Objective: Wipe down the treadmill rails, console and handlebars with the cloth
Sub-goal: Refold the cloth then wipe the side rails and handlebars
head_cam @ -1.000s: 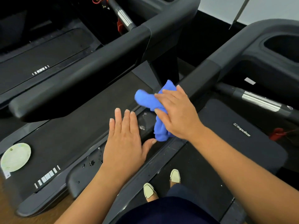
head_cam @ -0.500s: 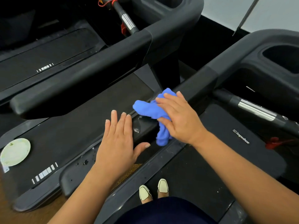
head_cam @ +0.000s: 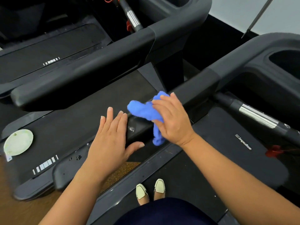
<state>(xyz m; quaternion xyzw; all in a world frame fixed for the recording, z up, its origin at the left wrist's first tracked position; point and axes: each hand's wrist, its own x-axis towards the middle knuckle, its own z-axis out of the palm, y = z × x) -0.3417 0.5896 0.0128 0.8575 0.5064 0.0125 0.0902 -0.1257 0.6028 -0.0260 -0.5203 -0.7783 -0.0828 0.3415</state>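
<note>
I am bent over the handlebar (head_cam: 203, 83), the long dark padded arm that runs from the console down toward me, and everything else sits around it. My right hand (head_cam: 172, 120) is closed on the cloth (head_cam: 144, 111), a bunched blue rag pressed against the top of the lower end of the handlebar, with one tail of it hanging down over the near side. My left hand (head_cam: 108, 143) lies flat and open on the same bar, just nearer me than the cloth, fingers spread, holding nothing. To do this stretch well I would keep the rag bundled under my palm, press evenly and drag it along the length of the bar, then wrap it round to catch the underside. The pale smears (head_cam: 131, 128) on the bar between my two hands want a firmer rub. My left hand should slide clear so I do not skip the patch beneath it. The underside of the handlebar is hidden from me, the console is cut off at the top edge, and I cannot tell whether the cloth is damp.
</note>
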